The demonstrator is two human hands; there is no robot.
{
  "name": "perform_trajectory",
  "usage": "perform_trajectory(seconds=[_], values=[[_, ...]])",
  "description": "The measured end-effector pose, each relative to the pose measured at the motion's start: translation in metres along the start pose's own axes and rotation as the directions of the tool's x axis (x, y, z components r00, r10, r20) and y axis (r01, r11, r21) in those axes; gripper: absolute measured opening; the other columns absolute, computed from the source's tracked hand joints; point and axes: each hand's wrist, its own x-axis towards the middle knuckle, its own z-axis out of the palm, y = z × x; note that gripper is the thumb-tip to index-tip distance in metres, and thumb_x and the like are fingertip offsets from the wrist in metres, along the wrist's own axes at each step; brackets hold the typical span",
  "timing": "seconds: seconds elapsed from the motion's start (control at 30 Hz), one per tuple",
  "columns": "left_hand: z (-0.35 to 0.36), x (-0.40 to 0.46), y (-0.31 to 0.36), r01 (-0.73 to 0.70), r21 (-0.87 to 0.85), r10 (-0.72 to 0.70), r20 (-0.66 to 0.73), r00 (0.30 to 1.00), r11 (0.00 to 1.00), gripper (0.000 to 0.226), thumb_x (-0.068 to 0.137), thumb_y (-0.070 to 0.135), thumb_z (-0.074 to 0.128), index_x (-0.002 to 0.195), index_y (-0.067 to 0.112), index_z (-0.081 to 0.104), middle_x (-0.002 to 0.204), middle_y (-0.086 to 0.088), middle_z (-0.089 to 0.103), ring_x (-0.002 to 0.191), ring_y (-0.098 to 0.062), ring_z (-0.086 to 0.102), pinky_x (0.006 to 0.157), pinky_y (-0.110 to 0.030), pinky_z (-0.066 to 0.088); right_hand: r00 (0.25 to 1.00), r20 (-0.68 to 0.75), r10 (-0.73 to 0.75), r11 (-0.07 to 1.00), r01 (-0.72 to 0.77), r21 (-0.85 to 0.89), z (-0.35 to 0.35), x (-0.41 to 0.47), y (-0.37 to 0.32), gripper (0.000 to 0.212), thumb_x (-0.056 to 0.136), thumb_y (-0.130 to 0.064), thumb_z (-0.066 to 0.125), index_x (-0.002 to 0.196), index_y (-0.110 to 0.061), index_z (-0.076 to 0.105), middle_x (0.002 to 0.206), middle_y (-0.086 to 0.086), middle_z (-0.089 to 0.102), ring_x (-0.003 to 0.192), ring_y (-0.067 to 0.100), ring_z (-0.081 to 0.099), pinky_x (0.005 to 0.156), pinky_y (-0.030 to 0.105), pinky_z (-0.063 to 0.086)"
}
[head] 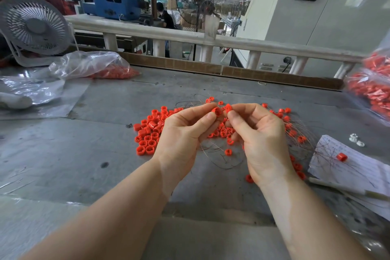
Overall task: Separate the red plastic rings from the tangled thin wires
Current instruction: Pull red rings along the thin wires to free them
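grey table (105,143): left hand (181,133) and right hand (261,139) each pinch red rings (217,111).

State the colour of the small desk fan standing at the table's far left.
White, blades and grille alike; the desk fan shows only in the head view.

Both hands raised above a grey worktable (105,143): the left hand (181,133) pinches a red ring (217,111) between thumb and forefinger, the right hand (259,133) pinches a second ring (228,108) just beside it. Below them, a heap of loose red rings (149,131) lies left, with thin tangled wires (219,154) strung through scattered rings right. A clear bag of rings (92,65) lies far left near a white fan (34,27); a printed sheet (346,164) lies right.
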Motion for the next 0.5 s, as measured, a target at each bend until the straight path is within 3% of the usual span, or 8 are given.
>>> perform_trajectory(seconds=[0.07, 0.17, 0.33, 0.5], values=[[0.0006, 0.0000, -0.0001, -0.015, 0.013, 0.015, 0.005, 1.000, 1.000, 0.021, 0.066, 0.007, 0.065, 0.086, 0.010, 0.073, 0.085, -0.008, 0.074, 0.084, -0.015, 0.071, 0.070, -0.017, 0.054, 0.999, -0.018, -0.045, 0.997, 0.043, -0.065, 0.0003, 0.0000, 0.0005, 0.017, 0.083, -0.006, 0.067, 0.077, -0.021, 0.066, 0.066, -0.004, 0.067, 0.049, 0.006, 0.051, 0.048, 0.022, 0.045], [0.0012, -0.0002, 0.0008, -0.022, 0.024, 0.022, 0.009, 1.000, 0.999, 0.024, 0.068, 0.007, 0.064, 0.091, 0.007, 0.071, 0.086, -0.008, 0.074, 0.085, -0.015, 0.071, 0.070, -0.017, 0.054, 0.989, -0.013, -0.146, 0.967, 0.140, -0.212, 0.0021, -0.0006, 0.0006, 0.021, 0.083, -0.006, 0.068, 0.076, -0.026, 0.065, 0.070, -0.008, 0.067, 0.056, 0.003, 0.053, 0.062, 0.027, 0.046], [0.0022, -0.0009, 0.0010, -0.020, 0.045, 0.020, 0.007, 1.000, 0.999, 0.019, 0.080, -0.002, 0.059, 0.092, 0.007, 0.069, 0.085, -0.005, 0.074, 0.083, -0.013, 0.070, 0.070, -0.016, 0.054, 0.966, 0.014, -0.260, 0.895, 0.246, -0.372, 0.0033, -0.0022, 0.0000, 0.020, 0.083, -0.006, 0.068, 0.077, -0.024, 0.064, 0.074, -0.009, 0.066, 0.069, 0.004, 0.060, 0.070, 0.022, 0.047], [0.0014, -0.0011, 0.0007, -0.040, 0.048, 0.039, 0.023, 0.999, 0.998, 0.022, 0.069, 0.006, 0.064, 0.090, 0.008, 0.071, 0.085, -0.006, 0.074, 0.083, -0.012, 0.070, 0.070, -0.016, 0.053, 0.937, 0.028, -0.348, 0.834, 0.323, -0.446, 0.0034, -0.0035, 0.0015, 0.013, 0.083, -0.004, 0.068, 0.081, -0.017, 0.065, 0.081, 0.000, 0.065, 0.079, 0.011, 0.061, 0.075, 0.018, 0.047]])
